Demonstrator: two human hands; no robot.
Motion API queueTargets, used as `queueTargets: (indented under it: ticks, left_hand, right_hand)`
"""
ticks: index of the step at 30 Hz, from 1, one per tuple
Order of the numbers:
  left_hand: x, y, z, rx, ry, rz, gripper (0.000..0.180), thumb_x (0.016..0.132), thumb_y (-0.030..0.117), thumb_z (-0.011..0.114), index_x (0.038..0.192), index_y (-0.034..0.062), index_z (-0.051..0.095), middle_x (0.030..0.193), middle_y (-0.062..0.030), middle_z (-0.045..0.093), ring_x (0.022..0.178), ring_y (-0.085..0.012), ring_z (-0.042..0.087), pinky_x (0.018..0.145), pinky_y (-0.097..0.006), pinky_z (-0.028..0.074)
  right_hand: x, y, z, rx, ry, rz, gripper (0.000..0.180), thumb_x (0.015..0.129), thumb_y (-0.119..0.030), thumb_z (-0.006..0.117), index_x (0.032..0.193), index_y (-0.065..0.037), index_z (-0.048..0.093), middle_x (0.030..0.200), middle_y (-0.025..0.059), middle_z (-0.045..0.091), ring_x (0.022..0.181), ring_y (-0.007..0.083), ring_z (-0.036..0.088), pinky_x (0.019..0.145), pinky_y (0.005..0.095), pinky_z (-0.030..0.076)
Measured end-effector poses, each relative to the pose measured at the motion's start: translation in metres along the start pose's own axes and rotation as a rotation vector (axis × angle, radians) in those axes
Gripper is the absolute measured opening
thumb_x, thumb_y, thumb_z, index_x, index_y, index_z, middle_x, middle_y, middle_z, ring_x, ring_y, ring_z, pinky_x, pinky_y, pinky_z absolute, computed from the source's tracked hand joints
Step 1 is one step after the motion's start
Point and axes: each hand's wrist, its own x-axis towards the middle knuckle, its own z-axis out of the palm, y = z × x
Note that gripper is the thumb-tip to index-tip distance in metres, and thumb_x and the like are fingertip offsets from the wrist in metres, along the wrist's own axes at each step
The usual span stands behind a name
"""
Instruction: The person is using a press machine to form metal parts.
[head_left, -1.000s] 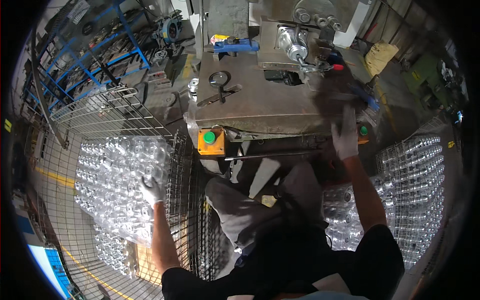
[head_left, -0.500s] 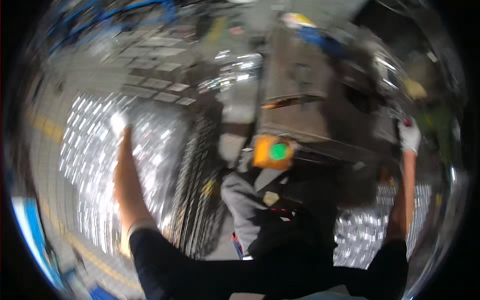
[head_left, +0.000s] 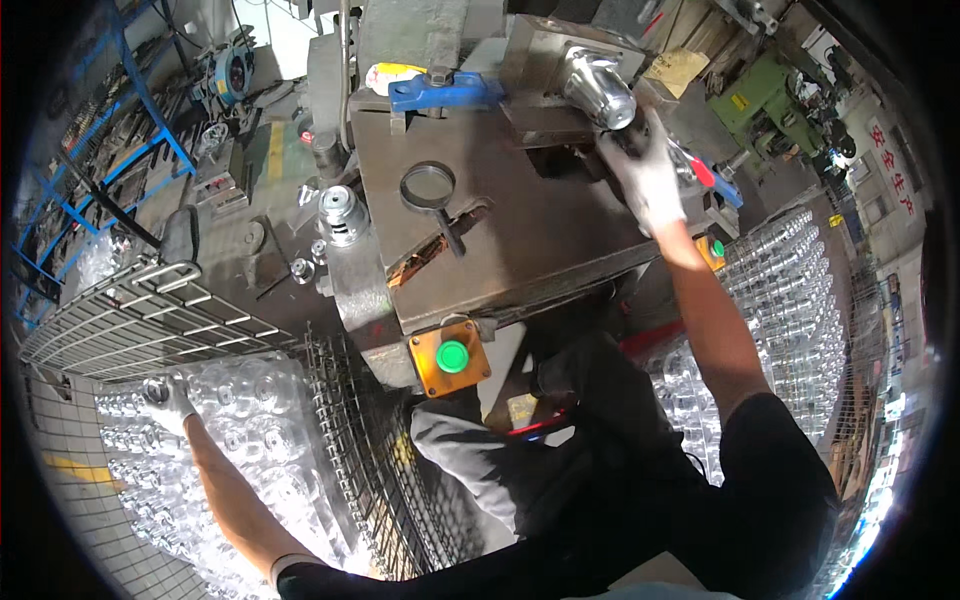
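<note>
My left hand [head_left: 170,402], in a white glove, reaches into the wire basket at left with its fingers round a shiny metal cup [head_left: 156,389]. My right hand [head_left: 650,180], also gloved and slightly smeared, closes at the near end of a shiny metal cup [head_left: 600,92]. That cup lies tilted against a steel block [head_left: 525,65] on the machine table [head_left: 480,260]. The right fingertips are partly hidden. Beside the right hand is a tool with a red handle [head_left: 703,172].
A wire basket [head_left: 140,315] of stacked cups stands at left; more stacked cups [head_left: 790,320] are at right. On the table lie a ring with a handle [head_left: 428,186] and a blue clamp [head_left: 440,92]. An orange box with a green button [head_left: 452,357] juts from the front edge.
The view has swung right and steadied from heavy blur. My right hand has moved from the far right to the cup at the steel block. My left hand is now at a cup in the basket.
</note>
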Motion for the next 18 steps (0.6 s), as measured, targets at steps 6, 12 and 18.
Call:
queueTargets:
  ticks: [6, 12, 18]
  left_hand:
    - [-0.077, 0.049, -0.101, -0.735, -0.005, -0.077, 0.07, 0.076, 0.025, 0.074, 0.134, 0.0052, 0.041, 0.134, -0.0157, 0.045, 0.118, -0.027, 0.048, 0.103, -0.038, 0.037]
    - [-0.185, 0.058, -0.192, -0.983, -0.118, -0.121, 0.068, 0.083, 0.02, 0.067, 0.14, 0.0081, 0.032, 0.141, -0.0134, 0.036, 0.12, -0.0253, 0.044, 0.1, -0.039, 0.038]
    - [-0.246, 0.027, -0.225, -1.243, -0.342, -0.144, 0.052, 0.088, 0.018, 0.057, 0.134, 0.0049, 0.035, 0.129, -0.0138, 0.044, 0.114, -0.0263, 0.048, 0.096, -0.039, 0.042]
  right_hand:
    - [0.065, 0.008, 0.053, 0.605, 0.146, 0.162, 0.082, 0.066, -0.03, 0.078, 0.129, 0.0, 0.035, 0.11, 0.0114, 0.056, 0.092, 0.0174, 0.057, 0.066, 0.0318, 0.05]
    - [0.033, -0.02, 0.039, 0.668, 0.378, 0.239, 0.073, 0.065, -0.024, 0.077, 0.121, 0.006, 0.04, 0.112, 0.0168, 0.055, 0.102, 0.0239, 0.054, 0.091, 0.0318, 0.041]
    - [-0.065, -0.019, -0.003, 0.905, -0.118, -0.095, 0.072, 0.069, 0.002, 0.075, 0.126, 0.003, 0.032, 0.114, 0.013, 0.048, 0.103, 0.0174, 0.054, 0.088, 0.0291, 0.047]
